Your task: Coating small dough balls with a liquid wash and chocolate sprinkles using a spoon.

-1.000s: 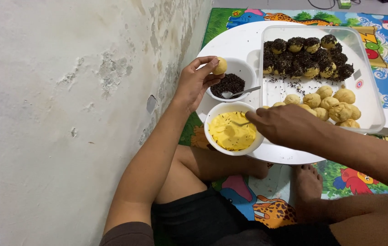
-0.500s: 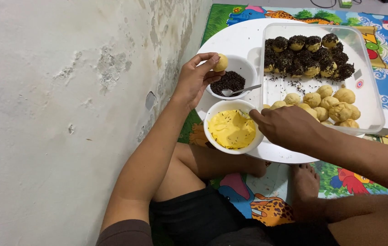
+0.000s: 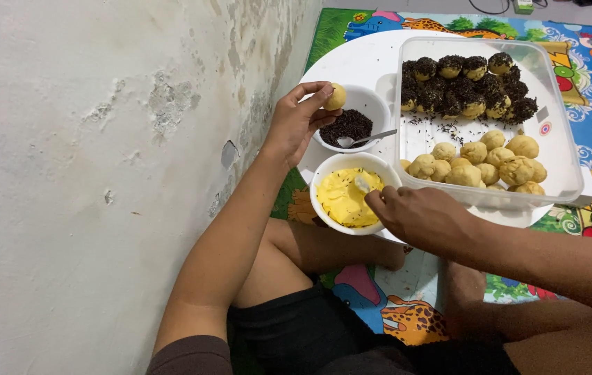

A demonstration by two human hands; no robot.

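My left hand (image 3: 296, 125) holds a small round pastry ball (image 3: 335, 96) between thumb and fingertips, just above the left rim of a white bowl of dark chocolate sprinkles (image 3: 349, 125). My right hand (image 3: 424, 219) rests at the right edge of a white bowl of yellow cream (image 3: 343, 198) and grips a small utensil (image 3: 362, 183) whose tip dips into the cream. A metal spoon (image 3: 365, 139) lies in the sprinkle bowl.
A clear rectangular tray (image 3: 553, 149) on the round white table (image 3: 351, 55) holds sprinkle-coated balls at the back and plain balls at the front. A rough wall (image 3: 101, 139) runs along the left. A colourful play mat (image 3: 588, 55) covers the floor under my crossed legs.
My right hand has drawn back from the tray's front edge to the cream bowl, with the utensil now in the cream. The left hand still holds the ball by the sprinkle bowl.
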